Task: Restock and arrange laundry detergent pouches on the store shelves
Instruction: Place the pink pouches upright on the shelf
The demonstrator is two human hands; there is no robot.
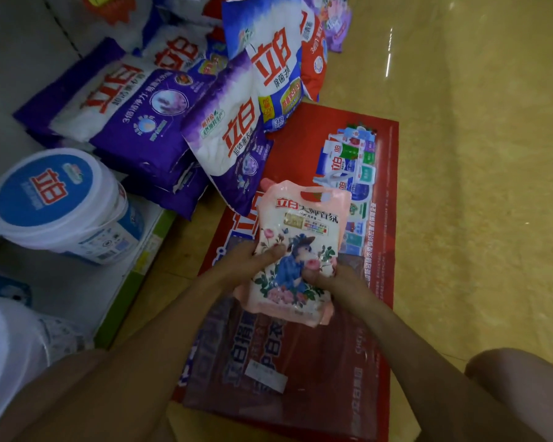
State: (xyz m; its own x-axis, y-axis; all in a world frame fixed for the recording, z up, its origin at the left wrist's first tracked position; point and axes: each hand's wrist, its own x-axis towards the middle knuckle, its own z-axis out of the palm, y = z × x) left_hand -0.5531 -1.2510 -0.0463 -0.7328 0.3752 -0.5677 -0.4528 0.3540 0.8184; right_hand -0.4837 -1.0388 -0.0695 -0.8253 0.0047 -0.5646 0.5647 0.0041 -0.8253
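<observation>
Head view: red carton (304,148) on floor (476,186), purple bags (125,116) piled on bottom shelf (13,74), tub (55,202) beside. Pink pouch (300,237) above carton, gripped at both edges by left hand (253,260) and right hand (336,279). Not yet shelved; restocking looks early.

Near centre, pink pouch (304,228) is showing pale pink w/ pink roses, green leaves, a blue-clad figure & red logo. Flat carton (307,145) under it is showing red w/ white lettering & small multicolour product pics. At left, stacked bags (122,113) are running purple & white w/ red characters; far bag (268,59) is going blue & white, red bag (315,59) just right of it. Tub (45,189) at left is showing white w/ blue lid label. Floor (476,186) is gleaming mottled yellow-beige.
</observation>
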